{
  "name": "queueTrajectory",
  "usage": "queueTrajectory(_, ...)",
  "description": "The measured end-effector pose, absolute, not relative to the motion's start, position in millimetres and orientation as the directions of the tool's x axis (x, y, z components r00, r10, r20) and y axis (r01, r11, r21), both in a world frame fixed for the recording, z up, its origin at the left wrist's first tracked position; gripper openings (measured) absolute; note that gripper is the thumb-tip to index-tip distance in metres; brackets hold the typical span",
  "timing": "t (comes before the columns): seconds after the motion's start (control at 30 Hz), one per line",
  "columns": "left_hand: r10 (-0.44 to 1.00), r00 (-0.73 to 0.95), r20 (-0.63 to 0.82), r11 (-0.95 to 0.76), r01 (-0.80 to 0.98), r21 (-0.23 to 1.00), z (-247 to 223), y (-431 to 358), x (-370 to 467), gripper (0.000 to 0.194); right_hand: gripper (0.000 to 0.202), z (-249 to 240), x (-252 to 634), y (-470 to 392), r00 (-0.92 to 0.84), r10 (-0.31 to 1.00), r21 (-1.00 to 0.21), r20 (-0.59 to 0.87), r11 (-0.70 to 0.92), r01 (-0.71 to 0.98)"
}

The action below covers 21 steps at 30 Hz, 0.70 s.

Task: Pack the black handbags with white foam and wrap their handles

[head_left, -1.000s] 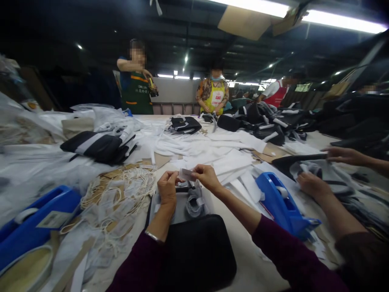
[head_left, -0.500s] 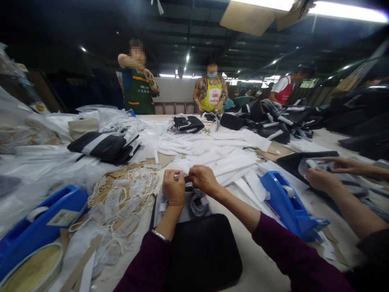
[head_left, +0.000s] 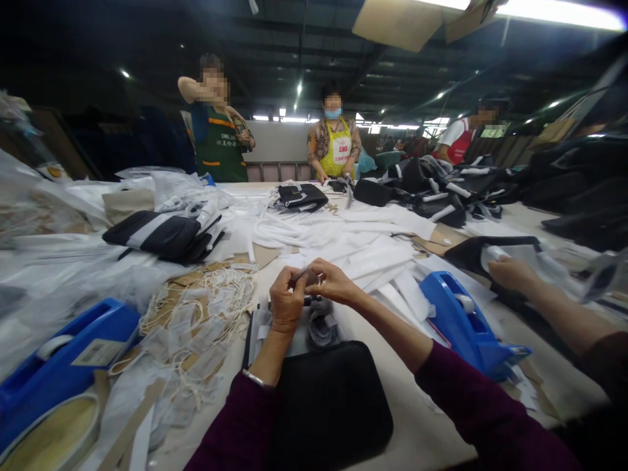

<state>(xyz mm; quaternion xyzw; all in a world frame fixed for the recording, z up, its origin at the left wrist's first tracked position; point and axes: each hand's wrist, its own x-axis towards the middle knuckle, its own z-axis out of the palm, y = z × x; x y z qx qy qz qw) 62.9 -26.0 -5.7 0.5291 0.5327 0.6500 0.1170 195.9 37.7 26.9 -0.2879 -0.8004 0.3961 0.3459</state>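
Far left, blue tape dispenser (head_left: 59, 366) at the table edge, tan tape roll (head_left: 44, 435) in front of it. Right of that, heap of white string tags (head_left: 206, 314) on brown card. Behind them, black-and-white folded bag (head_left: 157, 234).

Centre: left hand (head_left: 287, 304) raised over the table, fingers curled, thumb and fingertips pinching a small dark piece (head_left: 300, 277). Right hand (head_left: 333, 282) meets it from the other side, fingertips pressed on the same piece, so both hands hold it just above the grey fabric bundle (head_left: 321, 324). Black pouch (head_left: 328, 399) lies below the bundle, nearest the camera, between the two maroon sleeves.

Right: second blue tape dispenser (head_left: 466, 327), white paper strips (head_left: 377, 258) behind it. Far right, a co-worker's hand (head_left: 513, 273) rests on a dark bag with white stuffing (head_left: 510, 252); finger state unclear.
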Motion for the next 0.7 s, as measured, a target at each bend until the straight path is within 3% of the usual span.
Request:
queueTrajectory(0.07, 0.75, -0.429, 0.503, -0.403, 0.306, 0.862, -5.8, -25.5, 62.6, 0.02, 0.004, 24.2, 198.2, 35.4, -0.587, 0.72, -0.782, 0.369, 0.582, 0.222)
queueTrajectory(0.13, 0.803, -0.405, 0.438, -0.352, 0.271, 0.896, -8.9, -22.1, 61.3, 0.026, 0.009, 19.7, 200.7, 33.1, -0.555, 0.73, -0.782, 0.399, 0.587, 0.209)
queueTrajectory(0.27, 0.89, -0.279, 0.359, -0.194, 0.482, 0.855, -20.2, -11.8, 58.6, 0.026, 0.011, 13.3, 207.6, 27.5, -0.525, 0.729, -0.839, 0.439, 0.542, 0.05)
queueTrajectory(0.33, 0.899, -0.279, 0.338, -0.162, 0.506, 0.847, -24.4, -8.5, 57.5, 0.025, 0.015, 14.4, 211.2, 24.1, -0.497, 0.74, -0.857, 0.453, 0.516, -0.014)
queueTrajectory(0.57, 0.904, -0.209, 0.373, -0.24, 0.473, 0.847, -25.6, -8.9, 58.0, 0.018, 0.021, 30.5, 211.8, 14.7, -0.402, 0.772, -0.86, 0.493, 0.502, -0.091)
queueTrajectory(0.7, 0.883, -0.18, 0.434, -0.234, 0.633, 0.738, -30.6, -6.3, 64.6, 0.01, 0.02, 37.0, 202.6, 14.3, -0.413, 0.776, -0.87, 0.476, 0.485, -0.091)
